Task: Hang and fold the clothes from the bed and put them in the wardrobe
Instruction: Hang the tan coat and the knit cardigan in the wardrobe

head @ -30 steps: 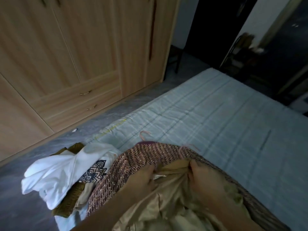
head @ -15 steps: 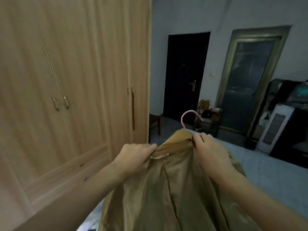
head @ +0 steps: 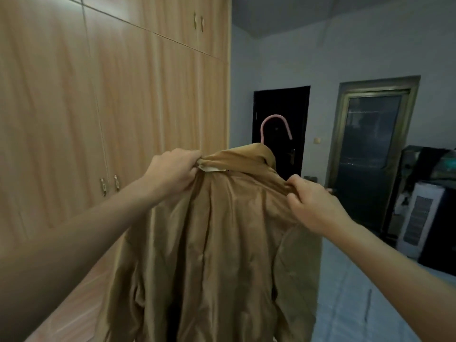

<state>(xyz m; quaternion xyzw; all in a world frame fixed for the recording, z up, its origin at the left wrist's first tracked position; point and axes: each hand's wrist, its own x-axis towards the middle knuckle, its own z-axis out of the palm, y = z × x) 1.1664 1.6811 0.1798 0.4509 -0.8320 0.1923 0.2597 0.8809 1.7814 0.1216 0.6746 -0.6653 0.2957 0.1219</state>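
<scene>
Raised off the bed since a second ago, the tan coat [head: 209, 243] hangs mid-frame on its pink hanger [head: 275, 127]. Left hand [head: 176, 170] and right hand [head: 312, 206] pinch its shoulders; uneven pulling could slip it off before the closed wardrobe [head: 111, 107].

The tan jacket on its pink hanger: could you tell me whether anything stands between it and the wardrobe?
Yes: the wardrobe doors are closed. Both hands, left hand and right hand, grip the tan jacket, whose pink hanger hook is free.
</scene>
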